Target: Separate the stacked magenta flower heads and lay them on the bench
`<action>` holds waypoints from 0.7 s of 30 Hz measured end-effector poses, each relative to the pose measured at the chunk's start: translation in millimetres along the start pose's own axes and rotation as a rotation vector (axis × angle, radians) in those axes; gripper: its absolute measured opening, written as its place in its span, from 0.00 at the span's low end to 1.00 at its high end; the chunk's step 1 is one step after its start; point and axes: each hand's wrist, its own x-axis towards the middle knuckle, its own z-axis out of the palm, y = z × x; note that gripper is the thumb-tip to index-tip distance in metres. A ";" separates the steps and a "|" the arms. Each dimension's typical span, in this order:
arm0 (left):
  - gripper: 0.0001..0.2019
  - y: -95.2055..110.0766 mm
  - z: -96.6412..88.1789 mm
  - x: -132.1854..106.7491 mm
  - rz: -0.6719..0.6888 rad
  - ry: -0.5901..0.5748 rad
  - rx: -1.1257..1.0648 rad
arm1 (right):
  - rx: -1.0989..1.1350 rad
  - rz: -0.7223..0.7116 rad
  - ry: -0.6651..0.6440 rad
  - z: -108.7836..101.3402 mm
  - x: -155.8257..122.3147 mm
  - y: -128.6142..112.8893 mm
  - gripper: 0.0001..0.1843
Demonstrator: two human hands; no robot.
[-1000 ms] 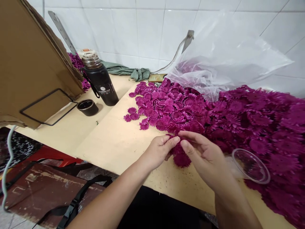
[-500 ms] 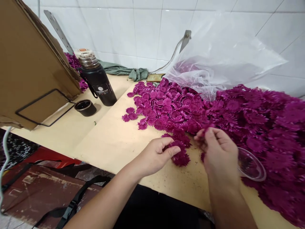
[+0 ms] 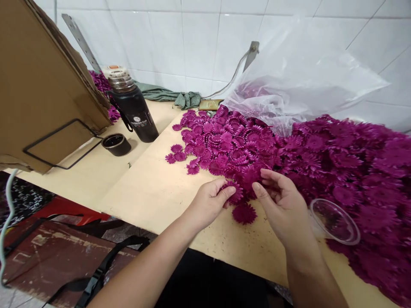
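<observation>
A big heap of magenta fabric flower pieces (image 3: 321,158) covers the right half of the wooden table (image 3: 150,188). My left hand (image 3: 208,203) pinches a small stack of flower pieces (image 3: 236,192) at the heap's near edge. My right hand (image 3: 282,205) is beside it, fingers curled around another flower piece (image 3: 252,175) held against the stack. One loose flower (image 3: 244,213) lies on the table just below both hands.
A clear plastic cup (image 3: 335,221) lies on its side right of my right hand. A black flask (image 3: 135,109) and its cap (image 3: 116,144) stand at the left, under a tilted cardboard sheet (image 3: 41,85). A clear plastic bag (image 3: 298,81) leans on the tiled wall.
My right hand reached into the heap, took a flower piece and came back to my left hand. My left hand lifted its stack slightly toward it.
</observation>
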 end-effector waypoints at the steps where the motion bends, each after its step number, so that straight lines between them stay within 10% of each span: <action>1: 0.11 -2.9 0.8 1.6 -0.016 0.002 -0.024 | -0.070 -0.063 0.005 0.7 -1.1 -0.3 0.20; 9: 0.12 -7.1 8.3 6.8 -0.093 -0.015 -0.261 | 0.079 0.020 -0.379 12.3 -10.5 -13.7 0.16; 21: 0.23 3.5 5.4 2.8 -0.092 -0.008 -0.279 | 0.317 0.067 -0.433 12.6 -5.0 -12.2 0.11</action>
